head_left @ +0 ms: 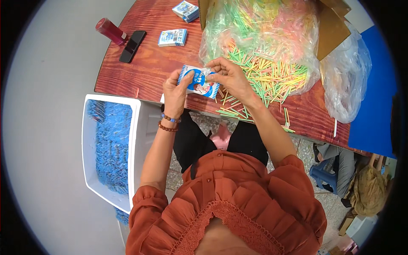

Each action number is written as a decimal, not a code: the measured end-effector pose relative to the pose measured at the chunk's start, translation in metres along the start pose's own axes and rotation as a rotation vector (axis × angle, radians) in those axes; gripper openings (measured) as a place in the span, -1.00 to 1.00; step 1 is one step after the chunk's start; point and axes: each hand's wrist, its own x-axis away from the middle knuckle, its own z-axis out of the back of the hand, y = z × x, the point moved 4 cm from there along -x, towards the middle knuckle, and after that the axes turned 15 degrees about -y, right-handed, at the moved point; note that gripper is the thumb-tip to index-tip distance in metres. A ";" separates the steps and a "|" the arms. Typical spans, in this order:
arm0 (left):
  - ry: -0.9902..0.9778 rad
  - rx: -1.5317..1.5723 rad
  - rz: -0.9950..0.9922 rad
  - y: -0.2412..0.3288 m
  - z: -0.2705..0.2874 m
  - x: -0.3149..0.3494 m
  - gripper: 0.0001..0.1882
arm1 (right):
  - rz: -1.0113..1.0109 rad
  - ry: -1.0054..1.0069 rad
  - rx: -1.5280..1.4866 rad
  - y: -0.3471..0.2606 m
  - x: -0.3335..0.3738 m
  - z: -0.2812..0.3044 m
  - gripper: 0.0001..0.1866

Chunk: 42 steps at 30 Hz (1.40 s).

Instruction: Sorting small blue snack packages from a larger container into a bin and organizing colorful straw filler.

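Note:
Between my hands, above the table's near edge, is a small blue-and-white packet point(201, 88) with striped ends and a cartoon picture. The fingers of my left hand point(174, 95) pinch its left end, thumb on the front face. My right hand point(236, 85) has its thumb and fingertips closed at the upper right part of the same packet. Just beyond and right of that hand, thin pastel sticks point(274, 78) in green, yellow and pink spill from a large clear plastic bag point(263, 21). Some loose sticks lie under my right wrist.
Beyond my left hand are a flat packet point(172, 37), stacked packets point(185, 11), a phone point(132, 46) and a red bottle point(111, 31). A white tub point(133, 144) of blue packets stands at left. Right are a cardboard flap point(333, 36), crumpled clear plastic point(346, 80) and a blue stool point(323, 173).

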 end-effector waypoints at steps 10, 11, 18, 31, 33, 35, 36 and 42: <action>0.163 0.165 0.086 -0.020 -0.022 0.031 -0.88 | -0.108 0.146 -0.345 0.014 0.034 -0.002 -0.90; 0.188 0.219 0.093 -0.022 -0.024 0.033 -0.87 | -0.114 0.143 -0.347 0.018 0.035 -0.004 -0.90; 0.310 0.385 0.119 -0.039 -0.038 0.043 -0.85 | -0.057 0.186 -0.144 0.017 0.041 -0.002 -0.81; 0.173 0.430 0.241 -0.042 -0.051 0.043 -0.78 | 0.254 -0.164 0.361 -0.003 0.054 0.015 -0.70; 0.141 0.451 0.283 -0.041 -0.052 0.042 -0.78 | 0.281 -0.195 0.501 -0.005 0.054 0.011 -0.65; 0.126 0.484 0.337 -0.043 -0.052 0.043 -0.78 | 0.279 -0.243 0.630 0.000 0.057 0.004 -0.62; 0.146 0.458 0.312 -0.042 -0.051 0.044 -0.79 | 0.273 -0.245 0.589 0.003 0.057 0.000 -0.64; 0.214 0.417 0.180 -0.054 -0.049 0.057 -0.75 | 0.120 -0.229 0.377 -0.010 0.074 0.038 -0.75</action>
